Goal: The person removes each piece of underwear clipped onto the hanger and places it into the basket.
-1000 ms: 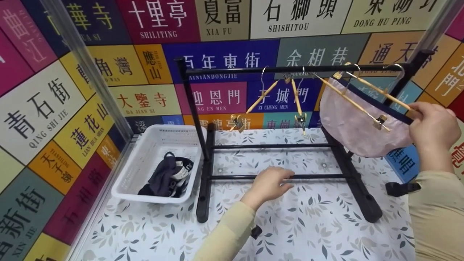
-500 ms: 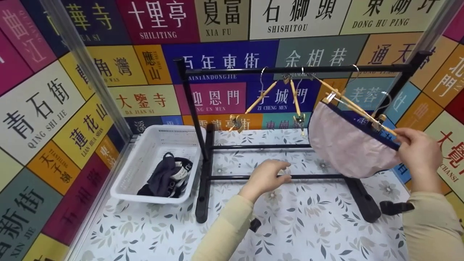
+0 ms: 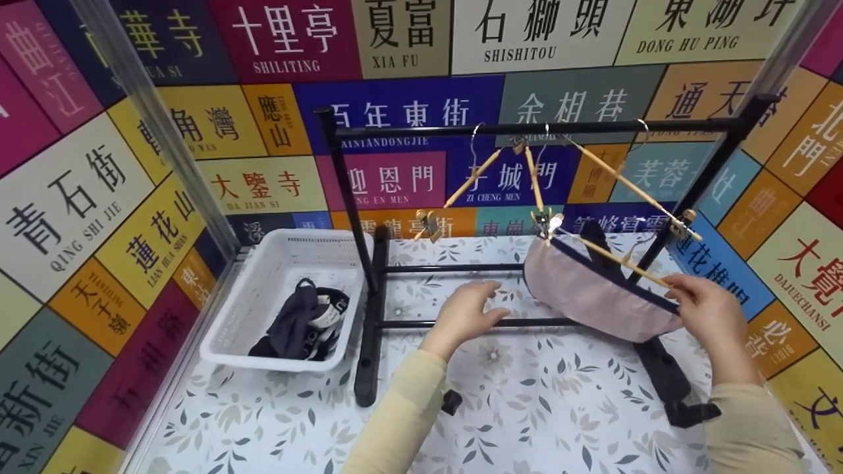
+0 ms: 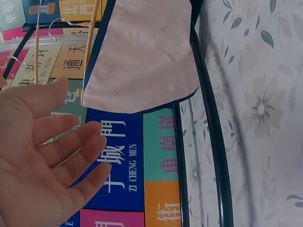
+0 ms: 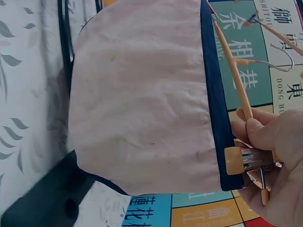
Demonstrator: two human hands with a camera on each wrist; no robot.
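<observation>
A wooden clip hanger (image 3: 622,260) is off the rail, its right end gripped between the thumb and fingers of my right hand (image 3: 714,322). From its clips hangs a pale pink cloth piece (image 3: 596,296) with a navy band along its top edge. In the right wrist view, the clip (image 5: 234,161) bites the navy band close to my palm. Apart from the cloth, my left hand (image 3: 461,313) hovers near the rack's lower front bar (image 3: 546,322). Its fingers are loosely spread, with nothing in them, as the left wrist view shows.
A black clothes rack (image 3: 421,130) stands on the leaf-patterned table cover (image 3: 560,408). Wooden hangers (image 3: 609,172) hang from its rail. Left of it, a white plastic basket (image 3: 217,355) holds dark garments (image 3: 293,322). Panels with signs enclose the back and sides.
My right hand has brought the hanger and pink cloth down from the rail, forward and to the left. My left hand has shifted slightly up and left, fingers still loose.
</observation>
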